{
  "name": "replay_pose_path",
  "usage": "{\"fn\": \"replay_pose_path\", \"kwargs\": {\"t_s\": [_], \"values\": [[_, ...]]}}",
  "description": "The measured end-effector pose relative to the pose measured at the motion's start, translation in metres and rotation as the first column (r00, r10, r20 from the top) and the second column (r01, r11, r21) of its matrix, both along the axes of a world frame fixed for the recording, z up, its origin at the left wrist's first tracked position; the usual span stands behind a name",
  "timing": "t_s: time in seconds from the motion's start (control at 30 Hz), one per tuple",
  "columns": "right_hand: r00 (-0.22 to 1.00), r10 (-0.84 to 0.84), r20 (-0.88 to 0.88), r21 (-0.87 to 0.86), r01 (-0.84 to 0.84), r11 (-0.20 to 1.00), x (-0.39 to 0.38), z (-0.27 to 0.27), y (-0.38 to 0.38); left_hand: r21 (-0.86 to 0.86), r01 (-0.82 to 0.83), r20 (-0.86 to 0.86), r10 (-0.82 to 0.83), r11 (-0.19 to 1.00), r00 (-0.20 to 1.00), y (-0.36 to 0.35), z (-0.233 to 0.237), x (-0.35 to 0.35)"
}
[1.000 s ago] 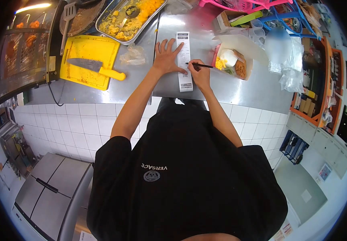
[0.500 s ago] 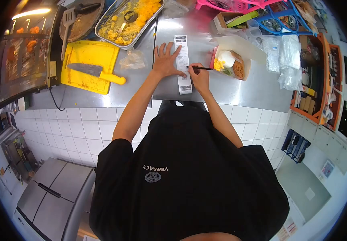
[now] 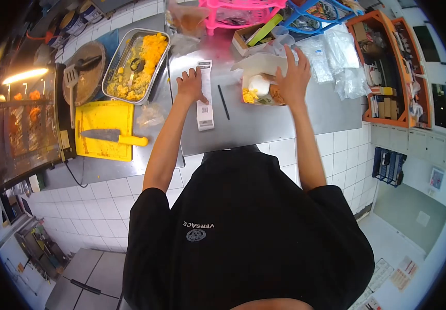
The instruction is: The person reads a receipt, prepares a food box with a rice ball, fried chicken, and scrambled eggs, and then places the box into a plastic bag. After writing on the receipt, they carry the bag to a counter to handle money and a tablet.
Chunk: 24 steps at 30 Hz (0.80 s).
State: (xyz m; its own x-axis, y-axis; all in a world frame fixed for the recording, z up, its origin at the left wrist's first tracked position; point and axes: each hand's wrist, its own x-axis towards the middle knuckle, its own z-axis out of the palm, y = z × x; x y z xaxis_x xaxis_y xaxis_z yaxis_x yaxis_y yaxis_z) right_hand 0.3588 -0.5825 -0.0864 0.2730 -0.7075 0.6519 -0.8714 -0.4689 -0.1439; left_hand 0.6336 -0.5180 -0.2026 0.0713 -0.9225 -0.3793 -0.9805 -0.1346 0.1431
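My left hand [image 3: 191, 84] lies flat on the steel counter [image 3: 254, 121], fingers spread, its thumb side pressing the left edge of a long white receipt [image 3: 205, 95]. A black pen [image 3: 223, 102] lies loose on the counter just right of the receipt. My right hand [image 3: 293, 77] hovers with fingers spread over the right side of an open white food box [image 3: 258, 89] that holds rice, yellow pieces and brown food. It holds nothing.
A yellow cutting board [image 3: 104, 129] with a yellow-handled knife [image 3: 112, 137] lies at the left. Behind it stands a metal tray of yellow food [image 3: 135, 64] and a round pan with a spatula [image 3: 78, 77]. Clear plastic bags [image 3: 336, 59] and pink and blue baskets [image 3: 264, 10] crowd the back right.
My right hand has let go of the pen, which now lies beside the receipt, and has moved right to the food box. The view has shifted.
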Motion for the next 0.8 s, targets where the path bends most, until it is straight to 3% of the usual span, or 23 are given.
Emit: {"fn": "replay_pose_path", "kwargs": {"t_s": [0.03,0.07,0.1,0.13,0.17,0.23,0.3,0.33,0.4,0.43,0.5,0.63,0.7,0.73,0.8], "values": [[0.998,-0.039,-0.055,-0.105,0.033,0.994,-0.019,0.005,-0.014,-0.009,0.012,0.007,-0.012,1.000,1.000,-0.004,0.002,-0.007],[0.988,0.102,-0.113,0.064,-0.095,0.993,-0.048,-0.013,-0.025,-0.303,-0.038,-0.106,0.005,0.952,0.994,-0.006,0.006,-0.016],[0.956,0.253,-0.148,0.234,-0.215,0.948,-0.057,-0.012,-0.032,-0.563,-0.118,-0.222,-0.012,0.818,0.975,-0.008,0.019,-0.028],[0.927,0.321,-0.196,0.395,-0.225,0.891,-0.066,-0.015,-0.032,-0.677,-0.285,-0.439,-0.062,0.679,0.896,-0.011,0.031,-0.047],[0.889,0.396,-0.230,0.554,-0.215,0.804,-0.072,-0.009,-0.017,-0.691,-0.306,-0.504,-0.133,0.654,0.853,-0.013,0.044,-0.068],[0.860,0.509,0.015,0.517,-0.443,0.732,-0.087,-0.038,0.010,-0.697,-0.334,-0.564,-0.197,0.635,0.802,-0.013,0.051,-0.112],[0.865,0.502,-0.001,0.525,-0.427,0.736,-0.096,-0.064,0.035,-0.371,-0.240,-0.550,-0.004,0.897,0.835,-0.009,0.041,-0.153],[0.849,0.528,-0.023,0.572,-0.422,0.704,-0.102,-0.072,0.043,-0.374,-0.244,-0.544,0.002,0.895,0.839,0.001,0.030,-0.167],[0.853,0.521,-0.025,0.613,-0.399,0.682,-0.111,-0.082,0.057,-0.557,-0.154,-0.268,-0.001,0.816,0.963,0.020,0.006,-0.192],[0.856,0.517,-0.012,0.608,-0.404,0.683,-0.114,-0.081,0.061,-0.558,-0.143,-0.255,-0.005,0.817,0.967,0.025,0.001,-0.200],[0.872,0.481,0.091,0.649,-0.419,0.635,-0.124,-0.073,0.064,-0.499,-0.333,-0.565,-0.009,0.800,0.825,0.033,-0.004,-0.212],[0.821,0.521,0.233,0.531,-0.556,0.639,-0.148,-0.057,0.064,-0.409,-0.446,-0.707,0.033,0.796,0.707,0.036,-0.005,-0.233],[0.821,0.546,0.165,0.628,-0.514,0.584,-0.169,-0.071,0.055,-0.416,-0.309,-0.495,0.072,0.855,0.866,0.035,0.017,-0.239],[0.817,0.570,0.085,0.706,-0.453,0.544,-0.178,-0.079,0.049,-0.409,-0.313,-0.494,0.081,0.857,0.866,0.035,0.030,-0.239],[0.801,0.587,0.117,0.676,-0.497,0.544,-0.186,-0.087,0.038,-0.302,0.030,-0.273,-0.116,0.953,0.955,0.036,0.053,-0.230]]}}
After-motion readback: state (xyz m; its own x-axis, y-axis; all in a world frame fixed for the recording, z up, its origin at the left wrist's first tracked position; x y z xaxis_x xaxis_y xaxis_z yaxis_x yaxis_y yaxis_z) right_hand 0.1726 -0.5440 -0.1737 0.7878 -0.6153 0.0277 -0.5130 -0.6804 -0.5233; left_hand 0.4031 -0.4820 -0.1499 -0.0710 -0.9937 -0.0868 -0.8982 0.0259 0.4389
